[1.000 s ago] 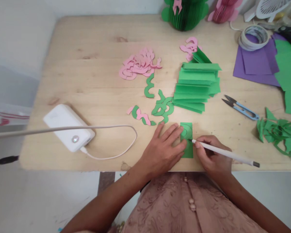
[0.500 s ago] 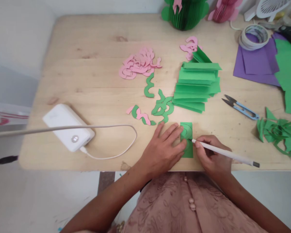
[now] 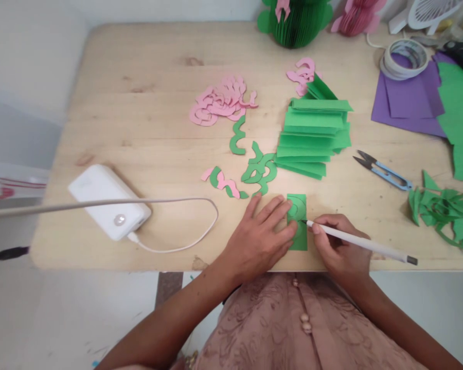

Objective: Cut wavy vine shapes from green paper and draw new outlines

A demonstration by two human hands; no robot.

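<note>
A small green paper strip [image 3: 300,237] lies at the table's front edge, with curved pen lines on its upper part. My left hand [image 3: 257,237] rests flat with fingers spread, its fingertips pressing on the strip's left side. In my right hand [image 3: 337,244] is a white pen [image 3: 358,240], its dark tip touching the strip near the drawn curve. Just beyond my left fingers lie wavy green paper cutouts [image 3: 260,172]. A twisted pink and green paper piece [image 3: 224,184] sits to their left.
Pleated green paper [image 3: 312,128] stands ahead, with pink cutouts [image 3: 219,100] to its left. Thread snips [image 3: 384,170], green scraps [image 3: 443,210], purple paper [image 3: 409,103] and tape rolls [image 3: 386,67] lie right. A white power bank [image 3: 108,200] with a cable [image 3: 177,200] is left.
My right hand and the pen have shifted very slightly to the right, the tip still on the strip. My left hand stays in place.
</note>
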